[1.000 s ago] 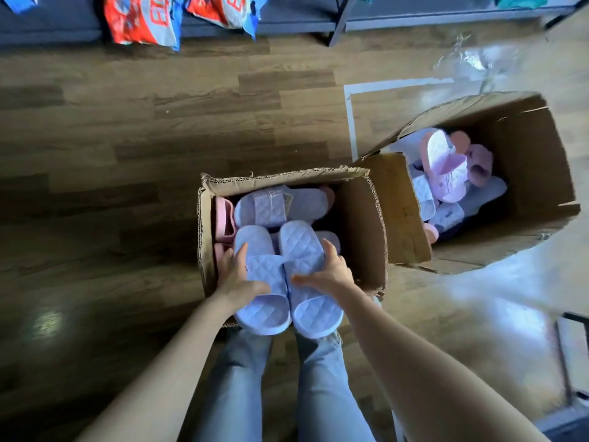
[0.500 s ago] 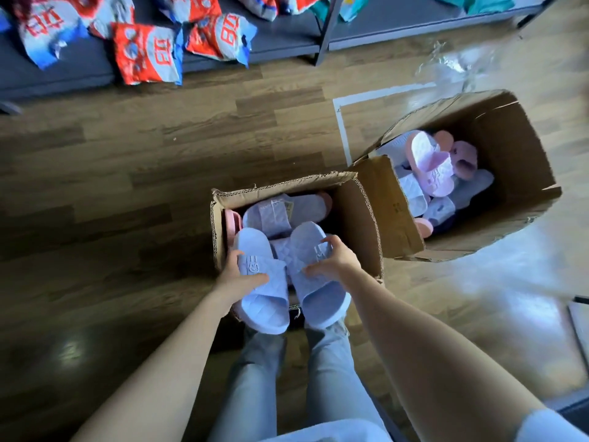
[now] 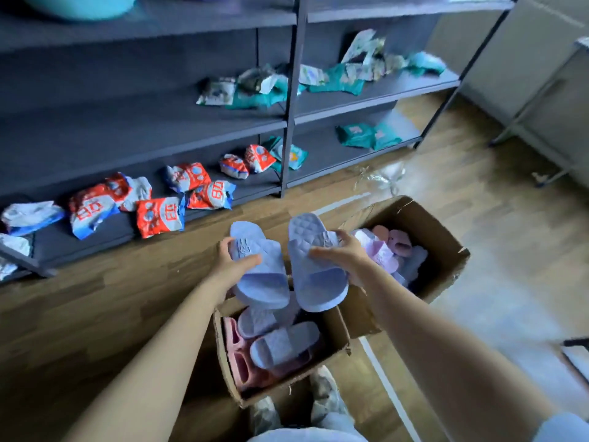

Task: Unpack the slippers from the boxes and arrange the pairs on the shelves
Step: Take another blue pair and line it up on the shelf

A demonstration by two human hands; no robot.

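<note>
The left hand (image 3: 234, 260) grips one lilac slipper (image 3: 261, 282) across its strap, and the right hand (image 3: 341, 253) grips a second lilac slipper (image 3: 315, 279) the same way. Both slippers are held side by side in the air, over the near box (image 3: 334, 327). Inside this box lie more lilac slippers (image 3: 283, 346), with pink slippers (image 3: 239, 362) along its left wall. The far box (image 3: 446, 250) stands open just behind to the right and also holds pink and lilac pairs. Beyond are dark shelves (image 3: 288, 122); red packets (image 3: 159, 215) lie on the lowest board, green packets (image 3: 366, 135) more to the right
</note>
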